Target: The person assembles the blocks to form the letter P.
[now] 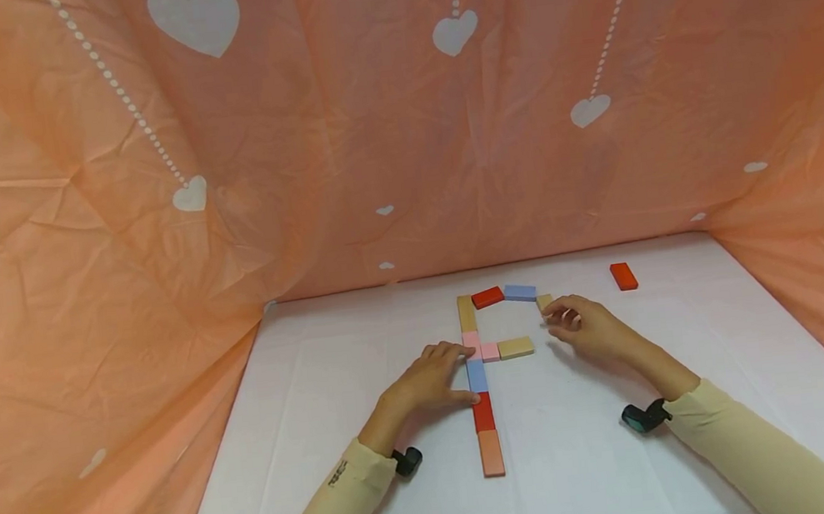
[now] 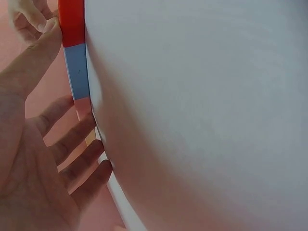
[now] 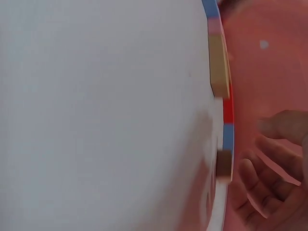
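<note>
Flat coloured blocks lie on a white surface. A straight column runs from a tan block (image 1: 466,312) through pink, a blue block (image 1: 477,377) and a red block (image 1: 484,414) to an orange-brown block (image 1: 491,455). My left hand (image 1: 425,381) rests beside it, fingers spread, fingertips at the pink block and thumb at the red one. From the column's top a red block (image 1: 487,298), a light blue block (image 1: 520,292) and a tan block (image 1: 544,301) curve rightward. Just right of that last block is my right hand (image 1: 591,328), fingers loosely bent, with nothing visible in them.
A small pink block (image 1: 491,352) and a tan block (image 1: 515,347) branch right from the column. One separate red block (image 1: 623,277) lies at the back right. An orange cloth (image 1: 398,124) with white hearts hangs behind and at the sides.
</note>
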A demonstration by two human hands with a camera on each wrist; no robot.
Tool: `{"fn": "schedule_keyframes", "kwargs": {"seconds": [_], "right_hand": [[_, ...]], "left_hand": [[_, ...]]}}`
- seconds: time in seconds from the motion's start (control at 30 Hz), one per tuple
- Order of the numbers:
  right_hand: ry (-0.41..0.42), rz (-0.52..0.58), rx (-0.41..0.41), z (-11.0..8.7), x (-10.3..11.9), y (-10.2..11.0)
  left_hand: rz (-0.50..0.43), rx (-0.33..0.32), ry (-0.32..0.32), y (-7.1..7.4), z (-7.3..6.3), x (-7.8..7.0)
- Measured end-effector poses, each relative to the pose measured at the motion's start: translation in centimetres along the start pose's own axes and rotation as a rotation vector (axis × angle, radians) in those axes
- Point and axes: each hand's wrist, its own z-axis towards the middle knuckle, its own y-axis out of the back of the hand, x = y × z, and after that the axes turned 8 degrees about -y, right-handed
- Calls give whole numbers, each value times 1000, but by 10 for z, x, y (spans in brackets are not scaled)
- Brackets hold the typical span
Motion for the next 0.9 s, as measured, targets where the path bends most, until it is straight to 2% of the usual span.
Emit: {"fn": "schedule_keyframes", "kwargs": {"seconds": [0.2, 0.53, 0.9], "right_hand": [[-87, -8, -74, -2, -12, 20], [-152, 9, -257, -2, -39, 50], [-219, 87, -409, 2, -70, 62]], "left_hand": [[-1, 1, 0, -1, 0, 1], [9, 5, -4, -1, 0, 1], [4, 5, -3, -3, 1, 3]]}}
